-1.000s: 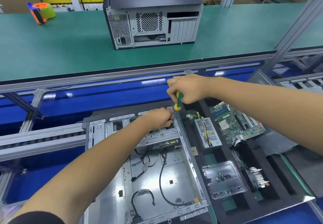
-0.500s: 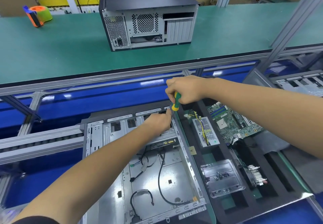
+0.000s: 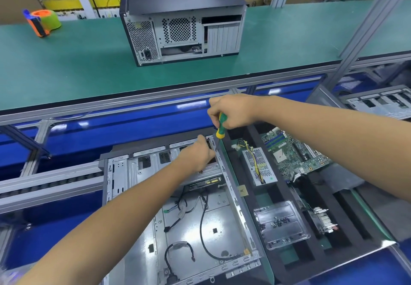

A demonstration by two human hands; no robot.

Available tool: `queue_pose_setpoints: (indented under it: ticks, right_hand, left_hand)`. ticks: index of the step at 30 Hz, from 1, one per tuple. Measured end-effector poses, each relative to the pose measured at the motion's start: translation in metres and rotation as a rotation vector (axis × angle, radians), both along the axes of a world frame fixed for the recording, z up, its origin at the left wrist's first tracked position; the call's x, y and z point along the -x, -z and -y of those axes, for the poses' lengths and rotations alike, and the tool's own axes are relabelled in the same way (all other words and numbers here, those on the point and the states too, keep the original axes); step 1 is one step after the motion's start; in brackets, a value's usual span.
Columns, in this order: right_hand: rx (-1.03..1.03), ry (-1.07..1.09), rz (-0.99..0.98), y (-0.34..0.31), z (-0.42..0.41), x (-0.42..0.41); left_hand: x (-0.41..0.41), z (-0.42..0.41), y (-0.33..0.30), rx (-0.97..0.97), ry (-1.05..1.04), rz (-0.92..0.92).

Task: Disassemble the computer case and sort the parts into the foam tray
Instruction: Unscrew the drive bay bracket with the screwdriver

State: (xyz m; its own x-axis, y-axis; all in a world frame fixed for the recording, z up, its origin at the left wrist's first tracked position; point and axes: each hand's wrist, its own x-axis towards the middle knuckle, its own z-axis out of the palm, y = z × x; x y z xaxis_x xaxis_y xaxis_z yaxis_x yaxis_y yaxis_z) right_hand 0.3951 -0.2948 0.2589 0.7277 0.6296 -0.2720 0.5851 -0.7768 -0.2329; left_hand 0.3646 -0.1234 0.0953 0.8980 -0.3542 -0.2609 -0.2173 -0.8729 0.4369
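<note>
From the head view, both forearms reach forward and down over the open computer case [image 3: 178,218], which lies on its side on the near line with its cables exposed. The right hand [image 3: 233,112] comes in from the right, wrist raised, fingers curled tight round the green-and-yellow handle of a screwdriver [image 3: 221,128]. The tool stands nearly upright, tip down at the far right corner of the case, right on its top edge rail. The left hand [image 3: 196,156] stretches in from the lower left, knuckles up, resting on the drive bay at that same corner just beside the screwdriver's shaft; its fingers curl down over the metal, but whether they pinch anything underneath I cannot tell.

Just to the right of the case sits the black foam tray [image 3: 347,240], touching or nearly touching the case wall. In its slots: a green motherboard [image 3: 293,153] at the far end, a silver power supply [image 3: 259,166] with yellow wires beside it, a clear plastic box [image 3: 281,224] holding small dark screws, and a finned part [image 3: 322,220] nearer the right.

Beyond, on the green-topped bench [image 3: 66,73], a second closed computer case [image 3: 182,20] stands with its rear panel facing us, and an orange-and-green tape dispenser [image 3: 42,22] sits far left.
</note>
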Motion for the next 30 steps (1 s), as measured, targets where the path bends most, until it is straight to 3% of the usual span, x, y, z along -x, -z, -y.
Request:
queue_pose_setpoints:
  ticks: [4,7,10,14,17,19,24,27,30]
  right_hand:
    - [-0.029,0.027,-0.005,0.000,-0.001,0.001]
    - [-0.086,0.066,0.001,-0.002,0.003,0.003]
    - [-0.176,0.147,0.004,-0.002,0.011,0.007]
    - [-0.461,0.387,0.005,0.016,0.028,0.028]
    - [-0.754,0.660,-0.035,0.051,0.036,0.058]
    - [-0.882,0.861,-0.108,0.080,0.038,0.080]
    - [-1.280,1.290,-0.449,0.136,0.024,0.134]
    - [-1.490,1.363,-0.624,0.151,0.016,0.151]
    - [-1.484,1.389,-0.705,0.159,0.011,0.158]
  left_hand:
    - [-0.006,-0.012,-0.005,0.082,-0.070,0.005]
    - [-0.006,-0.017,-0.004,0.533,-0.247,-0.149]
    - [0.007,-0.025,-0.002,1.008,-0.507,-0.481]
    - [0.032,-0.038,0.002,1.298,-0.639,-0.528]
    - [0.052,-0.041,0.003,1.368,-0.822,-0.514]
    - [0.066,-0.041,0.007,1.299,-0.882,-0.428]
    - [0.118,-0.038,0.035,1.228,-0.928,-0.218]
    - [0.140,-0.034,0.047,1.252,-1.041,-0.214]
    - [0.143,-0.025,0.048,1.233,-1.098,-0.188]
